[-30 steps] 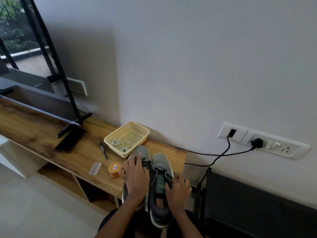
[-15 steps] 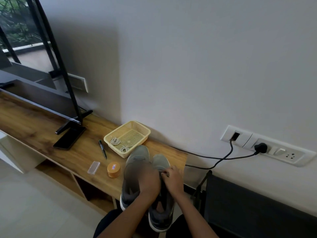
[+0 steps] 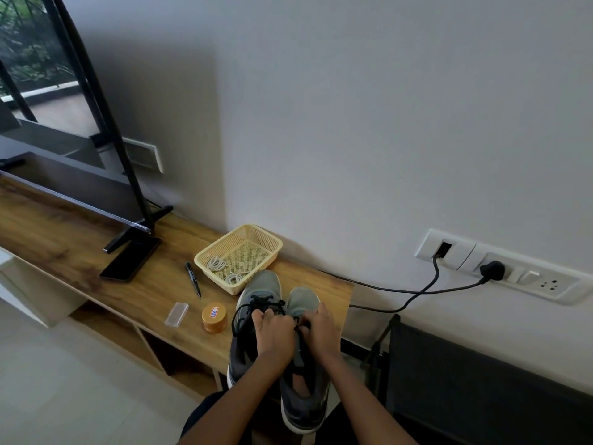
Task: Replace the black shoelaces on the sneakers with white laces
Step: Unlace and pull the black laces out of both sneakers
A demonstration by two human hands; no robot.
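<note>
Black shoelaces point(image 3: 256, 304) | left grip point(image 3: 275, 332) pinching them | right grip point(image 3: 321, 329) pinching them | atop sneakers point(image 3: 265, 284)

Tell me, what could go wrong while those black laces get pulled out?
Both sneakers overhang the table edge; tugging could tip one off. The loose black lace loops near the orange tin, so a hard pull by the left hand might knock it.

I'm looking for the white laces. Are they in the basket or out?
In: two white laces lie coiled on the floor of the yellow basket.
</note>
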